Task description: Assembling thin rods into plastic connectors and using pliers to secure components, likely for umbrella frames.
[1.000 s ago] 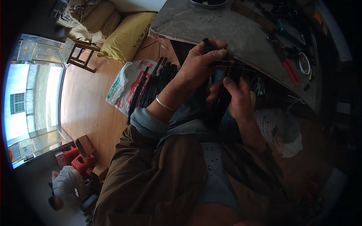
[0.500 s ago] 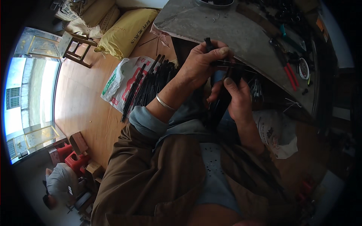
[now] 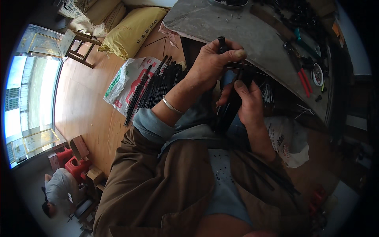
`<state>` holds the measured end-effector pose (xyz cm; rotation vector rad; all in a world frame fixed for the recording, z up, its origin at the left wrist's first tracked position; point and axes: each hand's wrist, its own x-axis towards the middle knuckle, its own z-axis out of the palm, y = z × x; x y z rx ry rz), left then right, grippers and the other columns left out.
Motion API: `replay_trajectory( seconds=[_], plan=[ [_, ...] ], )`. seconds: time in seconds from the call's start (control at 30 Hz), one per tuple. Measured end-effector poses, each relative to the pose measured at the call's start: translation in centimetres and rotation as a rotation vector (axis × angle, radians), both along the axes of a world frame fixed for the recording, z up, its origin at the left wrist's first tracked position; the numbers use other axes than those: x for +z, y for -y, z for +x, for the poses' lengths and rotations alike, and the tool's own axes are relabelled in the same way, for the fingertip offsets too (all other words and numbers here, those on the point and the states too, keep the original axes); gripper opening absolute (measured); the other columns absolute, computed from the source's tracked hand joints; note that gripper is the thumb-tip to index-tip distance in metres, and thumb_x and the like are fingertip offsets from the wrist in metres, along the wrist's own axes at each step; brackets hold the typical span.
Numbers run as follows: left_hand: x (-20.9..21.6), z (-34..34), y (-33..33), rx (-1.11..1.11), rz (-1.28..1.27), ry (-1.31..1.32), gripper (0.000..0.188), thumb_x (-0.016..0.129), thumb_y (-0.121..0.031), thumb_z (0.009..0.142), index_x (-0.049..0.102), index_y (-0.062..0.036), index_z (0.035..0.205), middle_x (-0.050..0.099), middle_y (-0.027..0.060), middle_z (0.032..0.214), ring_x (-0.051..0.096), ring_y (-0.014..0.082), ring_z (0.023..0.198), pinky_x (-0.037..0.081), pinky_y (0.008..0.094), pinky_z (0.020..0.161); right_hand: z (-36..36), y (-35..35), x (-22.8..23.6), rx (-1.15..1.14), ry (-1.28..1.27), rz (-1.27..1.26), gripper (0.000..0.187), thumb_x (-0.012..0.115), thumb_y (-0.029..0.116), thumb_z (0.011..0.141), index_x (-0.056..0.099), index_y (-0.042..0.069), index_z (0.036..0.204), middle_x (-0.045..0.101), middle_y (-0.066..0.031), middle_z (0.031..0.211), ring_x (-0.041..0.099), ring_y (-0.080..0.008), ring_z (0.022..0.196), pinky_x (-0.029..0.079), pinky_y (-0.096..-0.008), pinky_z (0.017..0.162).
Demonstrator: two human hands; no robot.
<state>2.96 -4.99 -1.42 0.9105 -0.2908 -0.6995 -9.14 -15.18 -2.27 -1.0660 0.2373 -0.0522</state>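
My left hand (image 3: pixel 215 63) is closed round a black rod with a flared knob end (image 3: pixel 222 41), which pokes up above the fist. Its thumb presses toward a thin, shiny wire-like piece (image 3: pixel 258 72) running out to the right. Just below and to the right, my right hand (image 3: pixel 249 100) grips a long dark piece (image 3: pixel 229 112) that slants down toward my lap; its exact kind is lost in shadow. The thumb lies on top of it, near a narrow upright part between both hands. Dark rods (image 3: pixel 274 173) lie across my right thigh.
Many black rods (image 3: pixel 156 87) lie on a printed white sack (image 3: pixel 114 89) at left. The grey worktable (image 3: pixel 197 21) ahead bears red-handled pliers (image 3: pixel 304 81), a small white dish (image 3: pixel 317 74) and black parts. A yellow sack (image 3: pixel 132 31) and a bent-over person (image 3: pixel 63 189) are farther left.
Both hands keep their grips. The left hand and the knobbed rod have shifted slightly to the right and up. The view has turned a little.
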Motion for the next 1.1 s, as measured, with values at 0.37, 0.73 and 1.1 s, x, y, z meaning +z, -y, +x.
replay_trajectory(
  seconds=[0.37,0.73,1.1],
  plan=[
    [0.9,1.1,-0.5,-0.060,0.078,0.080,0.015,0.068,-0.014,0.085,0.065,-0.0028,0.094,0.067,0.0081,0.086,0.065,0.0158,0.081,0.052,0.0298,0.076,0.3,-0.2,0.2,-0.057,0.017,-0.114,0.021,0.056,0.022,0.095,0.051,0.003,0.102,0.062,-0.0082,0.075,0.061,-0.0148,0.060,0.051,-0.0257,0.057],
    [1.5,-0.1,-1.5,-0.020,0.319,0.218,0.042,0.057,-0.030,0.094,0.057,0.0043,0.118,0.062,0.0043,0.079,0.054,0.0084,0.062,0.043,0.0209,0.055,0.1,0.2,0.4,-0.203,0.041,-0.160,0.016,0.060,0.015,0.092,0.056,0.002,0.100,0.064,-0.0056,0.077,0.060,-0.0106,0.062,0.049,-0.0227,0.056],
    [0.2,-2.5,-0.4,0.049,0.293,0.078,0.023,0.070,-0.007,0.082,0.064,-0.0016,0.103,0.064,0.0011,0.076,0.055,0.0055,0.062,0.042,0.0189,0.054,0.2,1.8,-0.5,-0.173,0.157,-0.534,0.014,0.062,0.012,0.091,0.064,0.002,0.099,0.065,-0.0017,0.080,0.058,-0.0052,0.072,0.047,-0.0222,0.064]
  ],
)
